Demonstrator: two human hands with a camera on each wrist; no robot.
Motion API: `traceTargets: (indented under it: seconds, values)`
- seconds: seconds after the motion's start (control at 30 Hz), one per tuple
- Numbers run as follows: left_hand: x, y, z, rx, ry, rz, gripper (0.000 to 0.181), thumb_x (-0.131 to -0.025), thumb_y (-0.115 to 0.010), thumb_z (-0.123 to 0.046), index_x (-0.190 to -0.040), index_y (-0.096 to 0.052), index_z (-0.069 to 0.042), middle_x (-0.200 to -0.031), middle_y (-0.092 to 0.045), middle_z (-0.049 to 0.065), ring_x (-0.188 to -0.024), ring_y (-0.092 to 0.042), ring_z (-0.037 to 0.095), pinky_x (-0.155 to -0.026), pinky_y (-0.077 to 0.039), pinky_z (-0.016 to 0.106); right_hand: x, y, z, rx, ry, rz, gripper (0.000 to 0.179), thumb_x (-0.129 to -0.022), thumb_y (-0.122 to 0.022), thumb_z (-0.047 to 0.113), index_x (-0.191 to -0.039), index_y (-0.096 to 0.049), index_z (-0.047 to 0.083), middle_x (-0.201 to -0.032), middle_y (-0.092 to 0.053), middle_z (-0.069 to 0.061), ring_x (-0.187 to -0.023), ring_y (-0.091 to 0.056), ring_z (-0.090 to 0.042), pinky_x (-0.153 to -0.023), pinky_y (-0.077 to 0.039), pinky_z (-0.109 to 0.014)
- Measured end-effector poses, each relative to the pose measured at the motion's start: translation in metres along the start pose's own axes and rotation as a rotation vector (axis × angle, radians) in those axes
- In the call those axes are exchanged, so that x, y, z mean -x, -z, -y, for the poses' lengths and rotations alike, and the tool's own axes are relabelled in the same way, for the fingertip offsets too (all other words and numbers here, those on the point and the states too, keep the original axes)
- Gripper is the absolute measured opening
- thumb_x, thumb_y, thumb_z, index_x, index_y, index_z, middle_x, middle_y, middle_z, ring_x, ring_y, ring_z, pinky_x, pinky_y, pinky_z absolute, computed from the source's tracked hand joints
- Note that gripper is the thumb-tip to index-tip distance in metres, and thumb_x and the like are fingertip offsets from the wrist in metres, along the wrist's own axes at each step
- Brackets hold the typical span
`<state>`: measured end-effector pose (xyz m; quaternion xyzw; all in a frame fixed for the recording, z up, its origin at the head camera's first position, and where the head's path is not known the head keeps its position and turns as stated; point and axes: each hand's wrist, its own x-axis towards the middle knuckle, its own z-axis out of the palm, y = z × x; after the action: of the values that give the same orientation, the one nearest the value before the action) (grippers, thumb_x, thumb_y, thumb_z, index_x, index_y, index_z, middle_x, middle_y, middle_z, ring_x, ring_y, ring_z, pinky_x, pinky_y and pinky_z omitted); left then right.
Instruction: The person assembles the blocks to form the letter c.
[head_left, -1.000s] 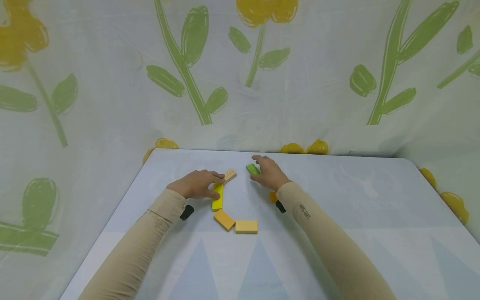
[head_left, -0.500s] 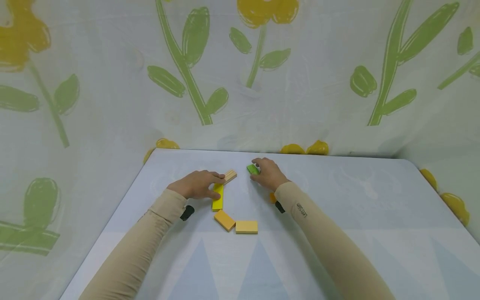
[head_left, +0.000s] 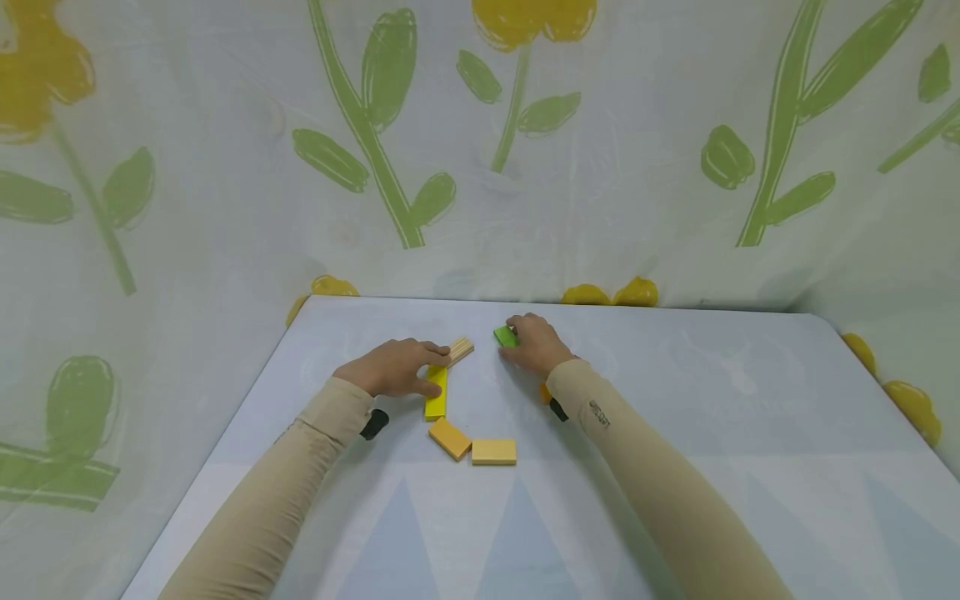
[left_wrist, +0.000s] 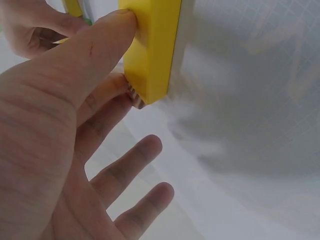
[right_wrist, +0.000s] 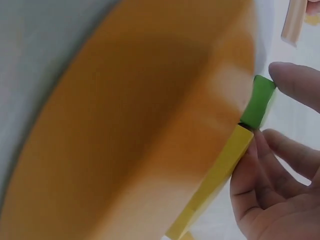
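Note:
My left hand (head_left: 393, 367) is at the yellow block (head_left: 437, 393), thumb on its face and fingertips at its far end. There the striped wooden block (head_left: 460, 351) angles off toward the back. In the left wrist view, two fingers of the left hand (left_wrist: 55, 130) stretch free below the yellow block (left_wrist: 150, 50). My right hand (head_left: 536, 343) pinches the green block (head_left: 506, 336) near the back of the table. The right wrist view shows fingertips at both ends of the green block (right_wrist: 259, 102), with another yellow block (right_wrist: 212, 182) running on from it.
A light-orange block (head_left: 450, 439) and a pale yellow block (head_left: 493, 452) continue the curved row at the front. An orange block (head_left: 545, 393) sits under my right wrist, partly hidden; a blurred orange surface (right_wrist: 150, 125) fills much of the right wrist view. Patterned cloth (head_left: 637, 167) stands behind the table.
My right hand has drawn slightly inward, and its raised index finger has come down onto the green block. The left hand and the row of blocks hold their places.

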<state>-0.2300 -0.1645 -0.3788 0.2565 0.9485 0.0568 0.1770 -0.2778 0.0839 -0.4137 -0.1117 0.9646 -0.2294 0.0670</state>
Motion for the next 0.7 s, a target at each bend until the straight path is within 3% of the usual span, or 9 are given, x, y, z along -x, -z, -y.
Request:
traceTargets:
  seconds: [0.5, 0.7]
  values:
    - [0.0001, -0.0004, 0.0007, -0.002, -0.008, -0.008, 0.063, -0.093, -0.075, -0.037, -0.150, -0.053, -0.021, -0.158, -0.043, -0.003, -0.144, -0.040, 0.030, -0.115, -0.036, 0.053, -0.0027, -0.0020, -0.0004, 0.020, 0.006, -0.005, 0.052, -0.093, -0.074, 0.027, -0.136, -0.061, 0.000, -0.120, -0.062, -0.015, -0.103, -0.058, -0.026, -0.097, -0.051, -0.040]
    - [0.0004, -0.0008, 0.0006, -0.008, -0.006, -0.009, 0.063, -0.093, -0.074, -0.037, -0.150, -0.053, -0.021, -0.158, -0.042, -0.004, -0.144, -0.040, 0.030, -0.115, -0.036, 0.053, -0.0046, -0.0018, -0.0018, 0.010, 0.009, 0.007, 0.052, -0.094, -0.073, 0.028, -0.137, -0.061, 0.002, -0.123, -0.063, -0.013, -0.109, -0.059, -0.026, -0.100, -0.051, -0.039]
